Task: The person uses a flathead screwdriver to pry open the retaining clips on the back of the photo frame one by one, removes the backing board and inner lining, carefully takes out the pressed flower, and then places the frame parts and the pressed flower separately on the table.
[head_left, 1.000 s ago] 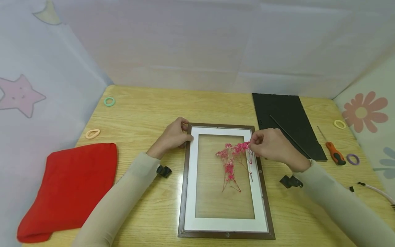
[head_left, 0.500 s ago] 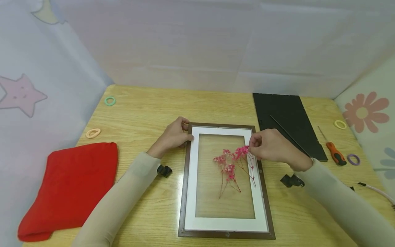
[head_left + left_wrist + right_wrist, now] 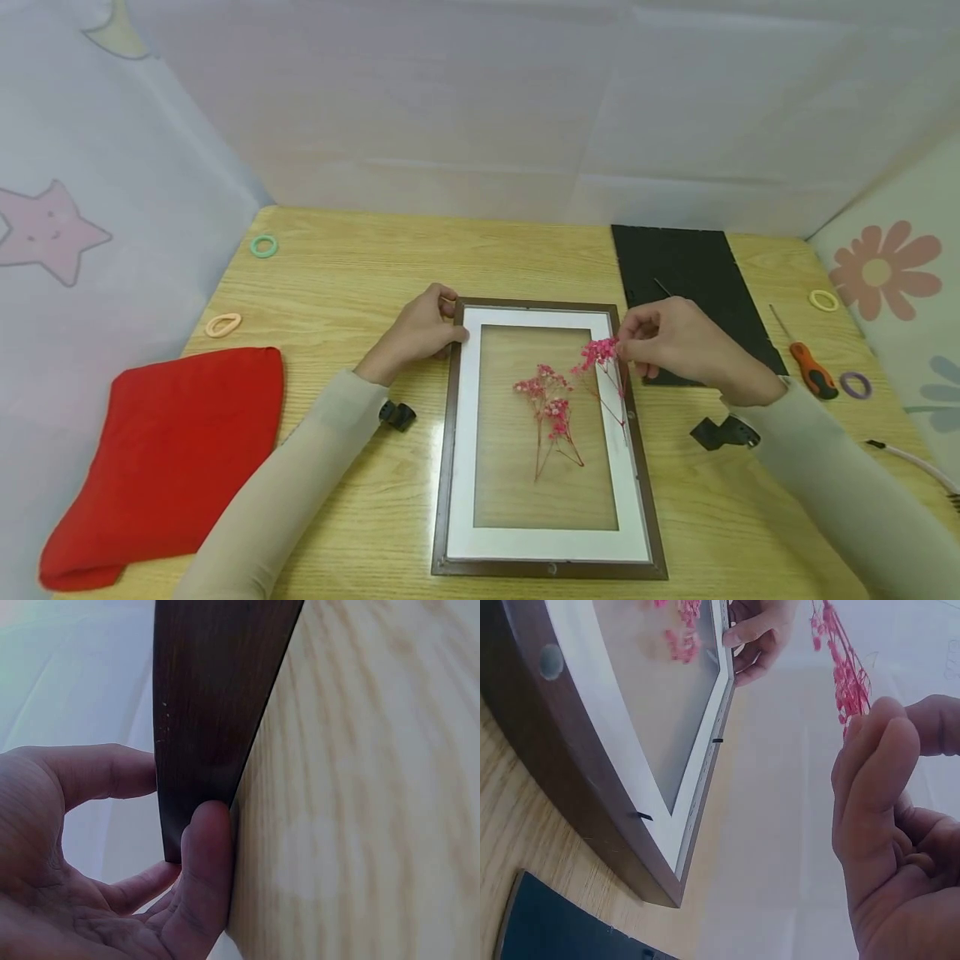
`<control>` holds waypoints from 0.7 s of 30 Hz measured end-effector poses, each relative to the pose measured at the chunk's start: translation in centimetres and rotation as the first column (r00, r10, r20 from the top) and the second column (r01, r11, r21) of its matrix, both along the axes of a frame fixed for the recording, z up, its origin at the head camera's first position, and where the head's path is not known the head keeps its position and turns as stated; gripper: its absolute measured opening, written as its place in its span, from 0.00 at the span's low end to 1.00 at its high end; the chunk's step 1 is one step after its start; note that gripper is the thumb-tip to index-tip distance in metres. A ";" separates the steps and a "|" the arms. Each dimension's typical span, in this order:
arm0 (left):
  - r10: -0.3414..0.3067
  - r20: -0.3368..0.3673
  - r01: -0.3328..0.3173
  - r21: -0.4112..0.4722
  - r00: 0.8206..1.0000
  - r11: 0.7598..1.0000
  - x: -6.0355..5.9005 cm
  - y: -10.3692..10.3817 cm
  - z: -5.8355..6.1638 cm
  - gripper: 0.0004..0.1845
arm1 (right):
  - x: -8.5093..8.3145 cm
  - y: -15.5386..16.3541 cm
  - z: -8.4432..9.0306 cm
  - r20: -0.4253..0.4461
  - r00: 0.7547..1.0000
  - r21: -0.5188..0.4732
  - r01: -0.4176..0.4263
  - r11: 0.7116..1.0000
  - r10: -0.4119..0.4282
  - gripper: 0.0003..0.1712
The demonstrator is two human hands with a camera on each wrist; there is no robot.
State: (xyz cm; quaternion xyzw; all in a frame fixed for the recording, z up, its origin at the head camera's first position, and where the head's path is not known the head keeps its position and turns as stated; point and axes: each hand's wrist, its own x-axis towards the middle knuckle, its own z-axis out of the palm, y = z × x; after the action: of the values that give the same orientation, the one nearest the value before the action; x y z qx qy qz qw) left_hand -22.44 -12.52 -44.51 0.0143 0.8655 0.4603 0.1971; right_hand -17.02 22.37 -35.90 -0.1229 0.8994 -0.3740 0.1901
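A brown picture frame (image 3: 547, 570) with a white mat (image 3: 547, 544) lies face-up on the wooden table. My left hand (image 3: 417, 331) grips its far left corner, thumb on the upper face. The left wrist view shows fingers on both sides of the frame's rail (image 3: 210, 690). Over the right side of the mat, my right hand (image 3: 675, 343) pinches a sprig of pink flowers (image 3: 597, 353) by its blossoms, stems trailing down. The right wrist view shows the held sprig (image 3: 849, 690) apart from the frame. Other pink sprigs (image 3: 542, 387) lie inside the mat's opening.
At left lies a folded red cloth (image 3: 180, 450). A black board (image 3: 697, 267) with a thin dark rod (image 3: 662, 287) on it lies behind my right hand. Farther right are an orange-handled screwdriver (image 3: 813, 369), a purple ring (image 3: 856, 396) and a pale cable (image 3: 918, 467).
The right hand first drew the pinched sprig slightly toward me, then lifted it away to the right. The lying sprigs shifted a little leftward and spread apart. The left hand stays on the corner.
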 end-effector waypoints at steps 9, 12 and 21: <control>0.006 0.011 -0.006 0.009 1.000 1.000 0.0 0.0 0.1 0.36 | 0.0 0.4 0.2 -0.034 0.996 -0.080 0.080 0.994 -0.083 0.09; 0.006 0.010 -0.006 0.010 1.000 1.000 -0.1 0.0 0.0 0.36 | 0.0 0.6 0.4 -0.049 0.994 -0.099 0.090 0.991 -0.095 0.10; 0.007 0.023 -0.007 0.017 1.000 1.000 -0.1 0.0 -0.1 0.37 | -0.1 1.6 0.8 -0.112 0.985 -0.146 0.113 0.983 -0.130 0.11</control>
State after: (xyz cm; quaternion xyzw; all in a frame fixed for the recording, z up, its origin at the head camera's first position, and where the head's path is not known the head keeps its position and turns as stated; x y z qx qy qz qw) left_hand -22.57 -12.56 -44.59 0.0077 0.8593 0.4685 0.2050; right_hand -17.16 23.96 -35.11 -0.1030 0.8867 -0.4387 0.1030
